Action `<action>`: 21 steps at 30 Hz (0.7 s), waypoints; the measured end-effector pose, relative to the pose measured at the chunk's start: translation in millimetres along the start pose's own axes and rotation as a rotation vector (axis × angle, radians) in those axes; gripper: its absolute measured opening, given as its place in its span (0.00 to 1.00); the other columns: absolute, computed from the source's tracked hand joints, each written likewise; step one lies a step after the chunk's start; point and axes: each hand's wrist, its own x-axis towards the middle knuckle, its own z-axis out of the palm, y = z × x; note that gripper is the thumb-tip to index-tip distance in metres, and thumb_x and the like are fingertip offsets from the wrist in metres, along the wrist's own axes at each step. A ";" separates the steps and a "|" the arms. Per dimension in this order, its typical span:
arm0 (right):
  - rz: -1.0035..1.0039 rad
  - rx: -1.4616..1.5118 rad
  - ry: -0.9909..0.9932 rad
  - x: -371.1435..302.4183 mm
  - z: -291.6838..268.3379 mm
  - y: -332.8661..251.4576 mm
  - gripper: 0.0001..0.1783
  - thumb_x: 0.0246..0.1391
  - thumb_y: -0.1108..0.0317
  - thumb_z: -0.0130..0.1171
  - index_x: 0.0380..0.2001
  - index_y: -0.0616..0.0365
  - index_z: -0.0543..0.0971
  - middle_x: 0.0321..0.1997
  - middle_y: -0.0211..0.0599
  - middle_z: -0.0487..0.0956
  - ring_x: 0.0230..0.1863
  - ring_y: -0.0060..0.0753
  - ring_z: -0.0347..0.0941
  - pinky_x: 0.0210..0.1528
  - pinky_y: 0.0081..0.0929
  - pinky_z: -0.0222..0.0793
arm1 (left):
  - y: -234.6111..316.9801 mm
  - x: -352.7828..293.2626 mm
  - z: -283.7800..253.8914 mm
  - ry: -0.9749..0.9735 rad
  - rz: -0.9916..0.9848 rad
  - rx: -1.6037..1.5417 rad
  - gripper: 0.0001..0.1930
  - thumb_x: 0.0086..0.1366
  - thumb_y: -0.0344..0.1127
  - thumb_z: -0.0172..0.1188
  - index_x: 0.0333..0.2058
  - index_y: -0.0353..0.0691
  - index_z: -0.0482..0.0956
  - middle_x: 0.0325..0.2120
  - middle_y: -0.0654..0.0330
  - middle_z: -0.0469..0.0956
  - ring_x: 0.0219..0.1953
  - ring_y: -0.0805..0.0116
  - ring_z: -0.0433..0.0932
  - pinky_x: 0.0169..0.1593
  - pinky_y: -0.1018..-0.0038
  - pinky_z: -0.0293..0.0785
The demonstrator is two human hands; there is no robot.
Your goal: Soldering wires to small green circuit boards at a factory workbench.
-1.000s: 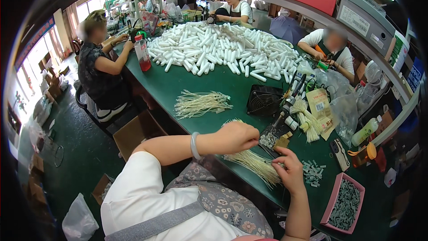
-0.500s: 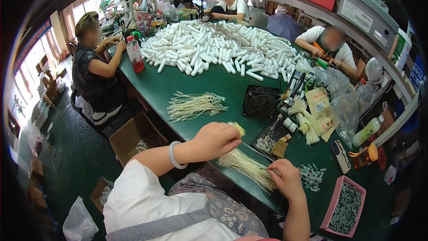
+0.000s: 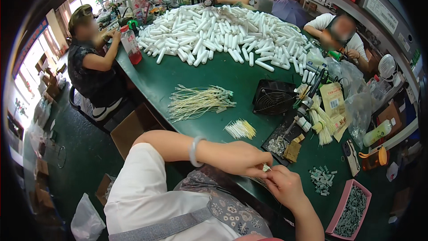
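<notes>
My left hand (image 3: 243, 158) and my right hand (image 3: 285, 185) meet fingertip to fingertip over the table's near edge. Fingers of the left one are closed round a small pale piece (image 3: 266, 168), mostly covered. My right hand is pinched just beside it; what it grips is hidden. Under the hands, a little of a bundle of thin pale wires (image 3: 258, 180) shows. A small pile of short white and yellow sticks (image 3: 240, 129) lies beyond my left hand. Farther off rests a loose bunch of cream wires (image 3: 198, 102).
A soldering iron (image 3: 305, 103) stands by a black fan (image 3: 272, 97). To the right are loose grey pieces (image 3: 323, 180) and a pink box (image 3: 366, 207) of similar ones. White tubes (image 3: 214, 35) are heaped at the back. Several people sit around the green table (image 3: 156, 78).
My left hand has moved right and down to meet my right hand. The short sticks now show more fully, while the near wire bundle is mostly covered. The view has shifted slightly.
</notes>
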 end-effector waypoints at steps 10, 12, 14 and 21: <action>0.112 0.144 -0.055 3.9 -24.2 9.4 0.06 0.38 0.75 0.62 0.25 0.59 0.77 0.27 0.37 0.76 0.28 0.33 0.74 0.29 0.25 0.70 | -13.6 13.3 -11.2 -0.106 -0.013 -0.008 0.11 0.62 0.43 0.50 0.31 0.42 0.65 0.14 0.51 0.68 0.19 0.49 0.69 0.21 0.61 0.63; 0.123 0.209 -0.058 4.0 -26.5 6.3 0.07 0.38 0.75 0.63 0.25 0.59 0.78 0.27 0.37 0.77 0.29 0.33 0.75 0.30 0.24 0.70 | -7.2 9.3 -14.5 -0.135 -0.028 -0.056 0.11 0.63 0.44 0.50 0.32 0.42 0.65 0.15 0.52 0.68 0.19 0.50 0.70 0.21 0.62 0.63; 0.123 0.253 -0.128 9.2 -29.4 0.3 0.07 0.37 0.76 0.63 0.25 0.60 0.79 0.28 0.36 0.78 0.30 0.33 0.75 0.31 0.23 0.70 | -0.5 6.4 -16.6 -0.165 -0.118 -0.186 0.12 0.64 0.43 0.49 0.33 0.40 0.65 0.15 0.56 0.70 0.19 0.57 0.72 0.22 0.66 0.64; 0.139 0.300 -0.133 6.8 -30.4 6.4 0.05 0.40 0.73 0.62 0.25 0.58 0.78 0.27 0.37 0.77 0.29 0.36 0.75 0.32 0.26 0.71 | -6.1 27.0 2.6 -0.298 -0.363 -0.646 0.09 0.63 0.37 0.46 0.31 0.37 0.68 0.18 0.59 0.75 0.20 0.73 0.75 0.23 0.76 0.70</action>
